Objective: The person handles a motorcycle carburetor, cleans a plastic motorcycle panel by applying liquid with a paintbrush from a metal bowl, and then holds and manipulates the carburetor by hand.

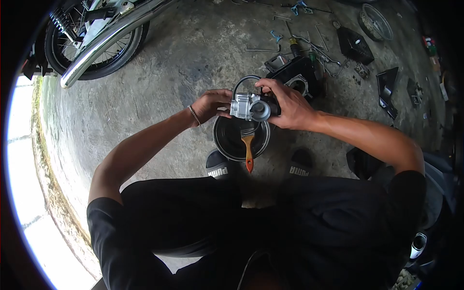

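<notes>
A silver carburetor point(247, 107) with a black hose point(240, 82) looping over its top is held up between my hands. My right hand point(292, 106) grips its black right end, thumb and fingers closed round it. On the other side, the fingers of my left hand point(212, 104) close on the carburetor's silver left end; some fingertips are hidden behind it. Just below is a dark round basin point(217, 140) on the floor. A paintbrush point(248, 150) with a yellow and orange handle rests across the basin's rim, its bristles pointing inward.
Beyond my right hand lie a black box-like part point(309, 72), a screwdriver point(294, 47) and several wrenches. A black box point(355, 46), a round bowl point(375, 23) and a black plastic piece point(387, 89) are farther right. A motorcycle wheel point(96, 70) stands at upper left.
</notes>
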The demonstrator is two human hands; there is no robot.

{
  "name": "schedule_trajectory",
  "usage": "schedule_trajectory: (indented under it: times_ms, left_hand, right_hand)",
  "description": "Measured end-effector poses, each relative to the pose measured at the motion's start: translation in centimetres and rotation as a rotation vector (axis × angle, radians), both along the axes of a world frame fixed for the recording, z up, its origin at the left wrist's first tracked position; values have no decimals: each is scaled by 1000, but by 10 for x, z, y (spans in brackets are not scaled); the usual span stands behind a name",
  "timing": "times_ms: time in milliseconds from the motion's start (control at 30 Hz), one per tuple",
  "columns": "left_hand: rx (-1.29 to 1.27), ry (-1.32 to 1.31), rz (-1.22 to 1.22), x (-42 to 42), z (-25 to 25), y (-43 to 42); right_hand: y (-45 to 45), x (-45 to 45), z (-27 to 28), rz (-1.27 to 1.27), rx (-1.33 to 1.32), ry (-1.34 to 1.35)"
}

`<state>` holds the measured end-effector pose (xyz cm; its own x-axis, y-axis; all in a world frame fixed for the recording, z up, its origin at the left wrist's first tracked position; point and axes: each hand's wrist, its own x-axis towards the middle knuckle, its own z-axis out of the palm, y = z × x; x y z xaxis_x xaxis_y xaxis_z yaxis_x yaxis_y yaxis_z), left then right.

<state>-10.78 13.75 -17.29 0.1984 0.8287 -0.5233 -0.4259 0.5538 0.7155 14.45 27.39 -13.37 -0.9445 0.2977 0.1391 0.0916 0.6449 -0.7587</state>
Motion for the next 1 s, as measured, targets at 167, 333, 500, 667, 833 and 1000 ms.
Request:
schedule_trajectory:
  times_ms: [167,333,500,667,833,1000]
  left_hand:
    - [22,232,45,6,29,6]
    - [147,373,-3,1,23,8]
    - [219,327,-23,0,19,6]
    - [186,230,68,4,16,1]
    - [176,202,123,8,18,0]
    - [148,207,164,10,14,-1]
  right_hand:
    - [1,-1,-5,-18,95,94]
    - [0,-3,-10,22,230,106]
    - [-1,-3,-8,52,311,144]
    - [-2,-4,-6,48,347,137]
    - [-7,-4,-5,17,331,118]
    - [-10,-4,-3,9,421,155]
